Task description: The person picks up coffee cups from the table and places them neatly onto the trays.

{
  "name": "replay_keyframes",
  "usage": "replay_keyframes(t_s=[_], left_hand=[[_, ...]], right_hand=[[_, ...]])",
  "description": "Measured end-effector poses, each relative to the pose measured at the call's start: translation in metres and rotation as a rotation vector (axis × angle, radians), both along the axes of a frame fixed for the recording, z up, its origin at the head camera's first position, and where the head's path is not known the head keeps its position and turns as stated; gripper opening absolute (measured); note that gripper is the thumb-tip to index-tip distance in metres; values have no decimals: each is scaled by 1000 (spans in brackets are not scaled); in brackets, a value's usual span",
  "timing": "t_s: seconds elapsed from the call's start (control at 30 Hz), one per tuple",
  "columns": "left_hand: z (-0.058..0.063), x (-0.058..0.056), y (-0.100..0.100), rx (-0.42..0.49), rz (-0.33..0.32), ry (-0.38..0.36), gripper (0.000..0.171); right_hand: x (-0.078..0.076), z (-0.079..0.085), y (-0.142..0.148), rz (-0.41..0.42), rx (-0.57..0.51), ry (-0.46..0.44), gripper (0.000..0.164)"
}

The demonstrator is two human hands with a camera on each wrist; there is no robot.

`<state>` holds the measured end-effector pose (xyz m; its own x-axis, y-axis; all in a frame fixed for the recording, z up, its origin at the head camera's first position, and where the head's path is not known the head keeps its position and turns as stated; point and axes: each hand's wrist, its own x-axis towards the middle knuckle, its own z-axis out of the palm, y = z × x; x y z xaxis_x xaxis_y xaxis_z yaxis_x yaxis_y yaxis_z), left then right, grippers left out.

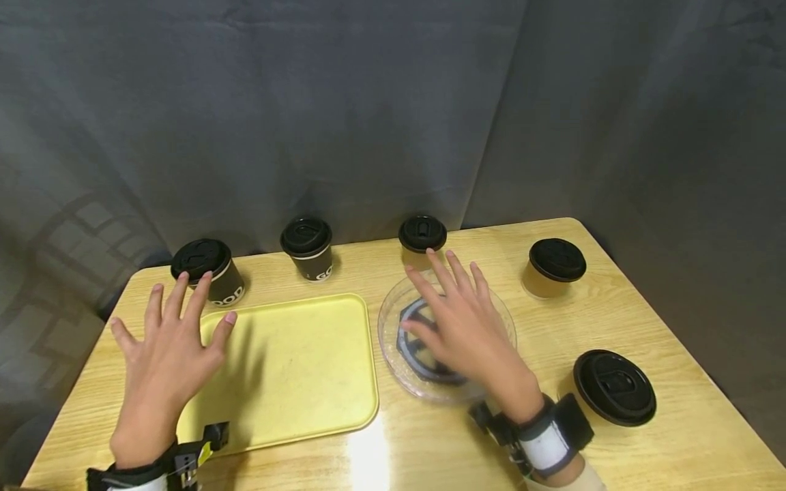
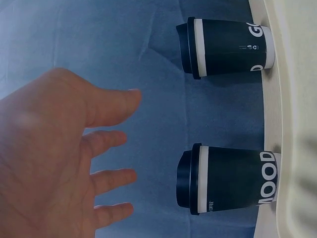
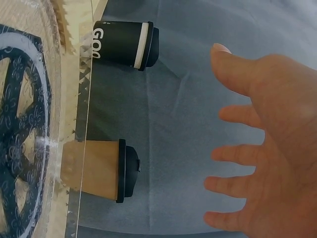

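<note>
My left hand (image 1: 168, 351) is held with fingers spread over the left part of a yellow tray (image 1: 307, 368), holding nothing. Just beyond its fingertips stands a black paper coffee cup (image 1: 226, 281) with a black lid. My right hand (image 1: 467, 327), also spread and holding nothing, hovers over a clear round turntable (image 1: 388, 354) with a dark spoked base, hiding part of it. A tan lidded coffee cup (image 3: 99, 166) stands behind the turntable. In the left wrist view, the left palm (image 2: 44, 144) is apart from both black cups.
Another black coffee cup (image 1: 314, 262) stands behind the tray. On the right are a tan cup (image 1: 552, 269) near the back and another tan cup (image 1: 614, 389) nearer the front. Grey curtain (image 1: 368, 123) hangs behind the wooden table (image 1: 552, 341).
</note>
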<state>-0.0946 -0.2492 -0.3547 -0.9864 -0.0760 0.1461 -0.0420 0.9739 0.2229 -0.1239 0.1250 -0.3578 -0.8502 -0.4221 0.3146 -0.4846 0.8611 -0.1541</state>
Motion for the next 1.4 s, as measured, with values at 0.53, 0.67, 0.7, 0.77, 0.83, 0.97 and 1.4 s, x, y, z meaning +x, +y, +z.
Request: replay_keyframes(t_s=[0.53,0.67,0.7,0.77,0.83,0.97,1.4], left_hand=[[4,2,-4,10,14,21,69],[4,2,-4,12,19,18,69],[4,2,-4,12,19,18,69],[4,2,-4,12,19,17,69],[4,2,-4,13,18,15,69],[6,1,-4,10,16,14,69],[8,0,-3,9,16,8,70]], right_hand=[[0,0,-1,14,4,3,72],[0,0,-1,20,3,-1,72],[0,0,-1,20,3,0,72],[-1,0,-1,20,4,2,72],[-1,0,-1,21,4,5,72],[-1,1,0,23,3,9,72],[-1,2,0,24,2,9,72]])
